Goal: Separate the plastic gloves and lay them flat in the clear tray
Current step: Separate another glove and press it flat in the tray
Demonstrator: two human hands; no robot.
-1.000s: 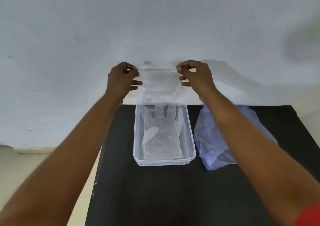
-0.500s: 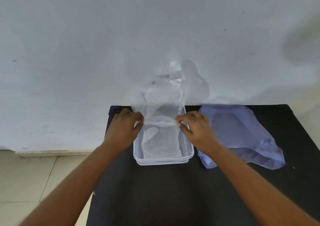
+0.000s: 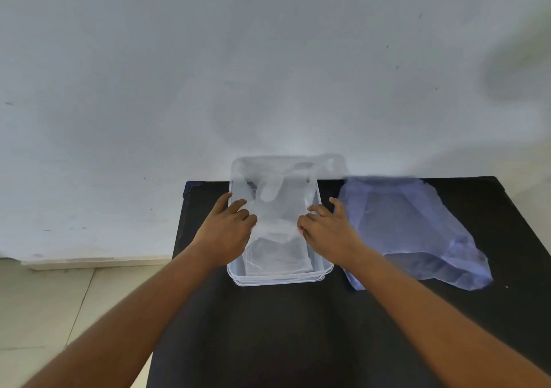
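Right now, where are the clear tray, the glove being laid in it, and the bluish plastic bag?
clear tray (image 3: pixel 280 280), head view, near rim.
plastic glove (image 3: pixel 275 209), head view, palm area between the hands.
bluish plastic bag (image 3: pixel 411 229), head view, middle of its crumpled surface.

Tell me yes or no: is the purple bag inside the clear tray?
No, the purple bag lies on the black table beside the clear tray.

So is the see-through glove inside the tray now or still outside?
Mostly inside. The glove lies in the clear tray between both hands, but its finger end drapes over the far rim.
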